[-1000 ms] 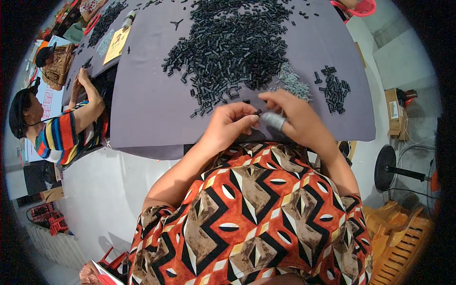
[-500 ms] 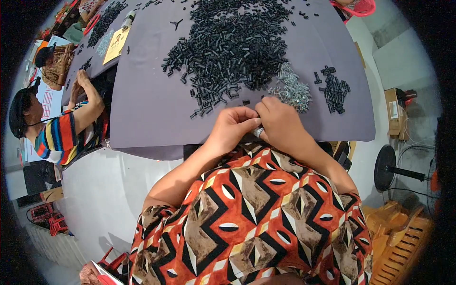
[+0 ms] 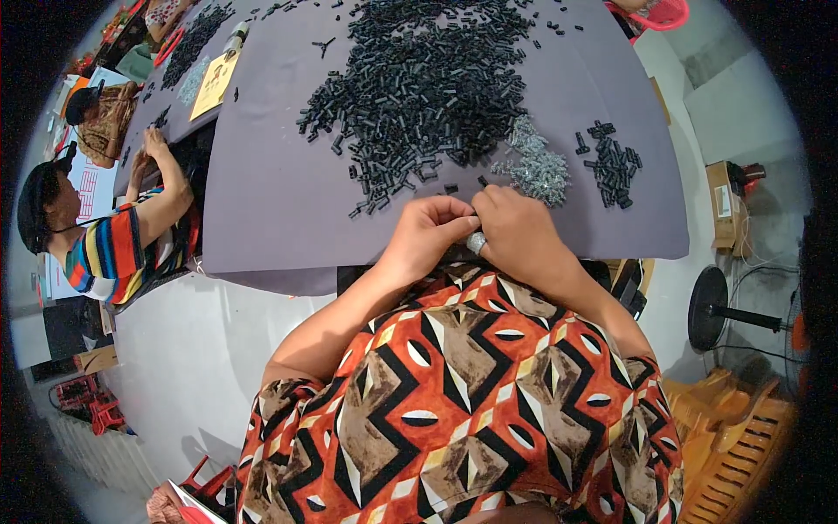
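Both hands meet at the near edge of the grey table (image 3: pixel 279 175). My left hand (image 3: pixel 428 231) is closed in a pinch, its thumb and forefinger touching the right hand's fingertips. My right hand (image 3: pixel 519 229) is closed too, knuckles up, with a silvery band (image 3: pixel 476 243) around one finger. A little dark shows between the fingertips, but what they hold is hidden. Just beyond the hands lie a small black plastic piece (image 3: pixel 451 189) and another black piece (image 3: pixel 483 182). A large heap of short black plastic pieces (image 3: pixel 428 96) spreads ahead, with a heap of small silvery metal parts (image 3: pixel 537 170) at its right.
A smaller pile of black pieces (image 3: pixel 614 166) lies farther right. At the left, a person in a striped shirt (image 3: pixel 122 231) handles pieces at an adjoining table, near a yellow card (image 3: pixel 214 87). A round black stand base (image 3: pixel 707 308) and orange-brown chairs (image 3: pixel 733 437) are at the right.
My right hand has drawn slightly back toward me, baring a black piece beyond its fingertips. The silvery band shows more fully. My left hand has barely moved.
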Demonstrator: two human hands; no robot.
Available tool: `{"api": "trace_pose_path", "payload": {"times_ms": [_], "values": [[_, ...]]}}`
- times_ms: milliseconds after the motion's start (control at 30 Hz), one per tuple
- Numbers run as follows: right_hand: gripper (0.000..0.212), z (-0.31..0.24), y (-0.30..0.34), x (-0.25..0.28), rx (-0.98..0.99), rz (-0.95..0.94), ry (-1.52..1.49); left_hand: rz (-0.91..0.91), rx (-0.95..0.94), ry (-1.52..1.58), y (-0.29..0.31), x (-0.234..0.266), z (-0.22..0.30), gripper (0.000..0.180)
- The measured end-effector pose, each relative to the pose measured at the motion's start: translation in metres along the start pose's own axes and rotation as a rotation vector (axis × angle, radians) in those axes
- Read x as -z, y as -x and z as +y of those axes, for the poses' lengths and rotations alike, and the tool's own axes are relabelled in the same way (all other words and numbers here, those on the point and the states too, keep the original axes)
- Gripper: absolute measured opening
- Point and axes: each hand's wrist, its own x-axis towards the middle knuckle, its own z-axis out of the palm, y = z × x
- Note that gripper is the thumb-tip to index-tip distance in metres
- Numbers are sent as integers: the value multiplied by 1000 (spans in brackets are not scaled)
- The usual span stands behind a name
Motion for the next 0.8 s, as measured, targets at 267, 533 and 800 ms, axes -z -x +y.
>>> {"api": "trace_pose_path", "payload": {"times_ms": [267, 533, 800], "values": [[18, -2, 0, -5, -20, -4, 33, 17, 31, -109, -3, 2, -1, 12], [19, 7, 6, -1, -20, 8, -46, -46, 19, -9, 3, -4, 3, 18], [24, 100, 3, 64, -467, 185, 177, 194, -239, -648, 4, 2, 30, 14]]}}
